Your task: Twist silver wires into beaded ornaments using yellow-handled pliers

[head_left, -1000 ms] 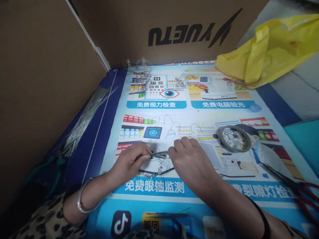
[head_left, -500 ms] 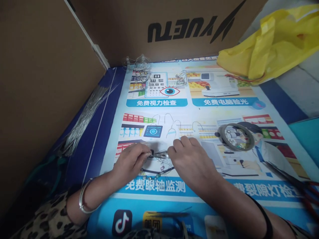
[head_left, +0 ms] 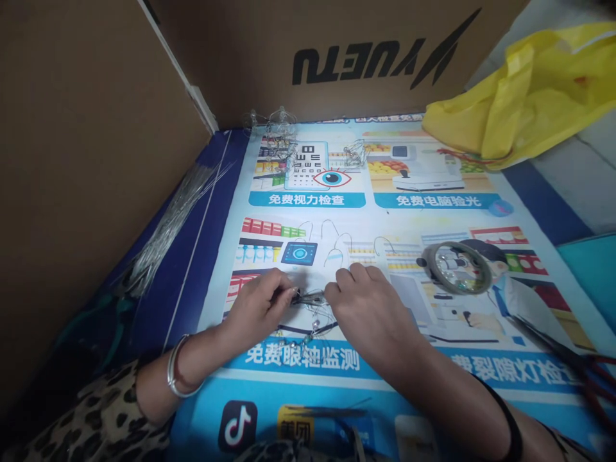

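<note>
My left hand [head_left: 262, 300] is closed, thumb and finger pinched at the end of a beaded wire piece [head_left: 315, 326]. My right hand [head_left: 370, 308] is closed in a fist at the other side of it; its fingertips are partly hidden. A narrow grey metal bundle [head_left: 310, 298] bridges the two hands; I cannot tell whether it is twisted wire or the tips of a tool. Thin wire loops and small beads hang below it, above the printed sheet [head_left: 308, 391]. Beyond the hands lie several loose curved wires [head_left: 342, 247].
A ring [head_left: 437, 273] with beads inside lies right; scissors [head_left: 553, 350] lie nearer. Straight wires [head_left: 166, 228] and a teal-handled tool [head_left: 108, 327] are left. Wire pieces [head_left: 279, 131] sit at the back by a cardboard box [head_left: 360, 32]. A yellow bag [head_left: 510, 96] lies back right.
The whole view has shifted slightly. My left hand has turned a little at the wire end, its fingertips slightly lower. My right hand stays almost in place.
</note>
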Tool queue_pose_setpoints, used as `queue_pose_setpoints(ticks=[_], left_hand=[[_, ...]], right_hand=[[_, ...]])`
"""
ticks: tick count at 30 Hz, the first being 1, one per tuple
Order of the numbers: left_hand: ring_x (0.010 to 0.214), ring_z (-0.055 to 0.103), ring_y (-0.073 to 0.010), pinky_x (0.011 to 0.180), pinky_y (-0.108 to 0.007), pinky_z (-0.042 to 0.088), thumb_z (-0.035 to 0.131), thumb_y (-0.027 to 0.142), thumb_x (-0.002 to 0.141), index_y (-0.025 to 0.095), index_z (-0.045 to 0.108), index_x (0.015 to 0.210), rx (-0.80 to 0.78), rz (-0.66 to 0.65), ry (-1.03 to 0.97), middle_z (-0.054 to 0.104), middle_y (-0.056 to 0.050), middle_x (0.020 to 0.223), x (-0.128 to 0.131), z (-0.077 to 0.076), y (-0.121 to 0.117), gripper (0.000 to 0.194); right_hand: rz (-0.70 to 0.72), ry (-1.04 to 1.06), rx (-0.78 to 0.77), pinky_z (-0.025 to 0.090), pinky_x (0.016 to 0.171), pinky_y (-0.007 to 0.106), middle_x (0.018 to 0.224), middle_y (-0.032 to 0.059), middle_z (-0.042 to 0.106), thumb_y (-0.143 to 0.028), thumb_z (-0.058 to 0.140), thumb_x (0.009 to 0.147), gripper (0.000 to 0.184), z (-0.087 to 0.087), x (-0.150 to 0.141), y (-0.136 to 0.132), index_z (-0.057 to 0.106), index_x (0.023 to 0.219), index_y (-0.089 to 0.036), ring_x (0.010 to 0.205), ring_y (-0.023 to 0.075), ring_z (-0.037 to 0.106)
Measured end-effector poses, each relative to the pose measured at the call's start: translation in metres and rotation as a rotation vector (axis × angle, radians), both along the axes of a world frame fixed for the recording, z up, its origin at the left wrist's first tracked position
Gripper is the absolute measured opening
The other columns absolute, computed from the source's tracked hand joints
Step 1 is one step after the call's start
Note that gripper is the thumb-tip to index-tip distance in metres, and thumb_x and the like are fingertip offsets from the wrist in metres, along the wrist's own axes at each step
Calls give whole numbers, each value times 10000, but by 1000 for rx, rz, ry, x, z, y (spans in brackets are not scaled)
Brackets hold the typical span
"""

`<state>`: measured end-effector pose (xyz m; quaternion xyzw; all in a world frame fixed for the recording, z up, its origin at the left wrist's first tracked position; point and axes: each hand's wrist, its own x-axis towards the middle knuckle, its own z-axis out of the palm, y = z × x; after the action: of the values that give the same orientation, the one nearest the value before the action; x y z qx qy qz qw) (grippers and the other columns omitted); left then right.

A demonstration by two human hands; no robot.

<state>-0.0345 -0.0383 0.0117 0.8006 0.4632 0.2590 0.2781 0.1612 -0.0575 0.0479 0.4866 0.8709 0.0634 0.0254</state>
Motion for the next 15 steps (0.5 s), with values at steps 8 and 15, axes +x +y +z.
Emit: queue_pose_setpoints(ticks=[8, 15], left_hand=[[565, 461, -92, 520, -229, 364, 488, 166, 848, 180, 479, 751, 5, -1, -56, 510, 29, 631, 0, -1, -1, 99], [650, 499, -115, 589, -253, 406, 469, 174, 865, 179, 449, 712, -27, -59, -120, 562, -14, 722, -2, 1, 0, 154]], right_hand=[[-48, -5, -30, 242, 599, 346, 670, 79, 566, -61, 525, 694, 135, 3, -2, -2, 589, 661, -175, 685, 250, 507], [-63, -1, -85, 231, 592, 335, 672, 75, 572, -80, 539, 699, 116, 2, -2, -3, 593, 665, -177, 667, 226, 497]])
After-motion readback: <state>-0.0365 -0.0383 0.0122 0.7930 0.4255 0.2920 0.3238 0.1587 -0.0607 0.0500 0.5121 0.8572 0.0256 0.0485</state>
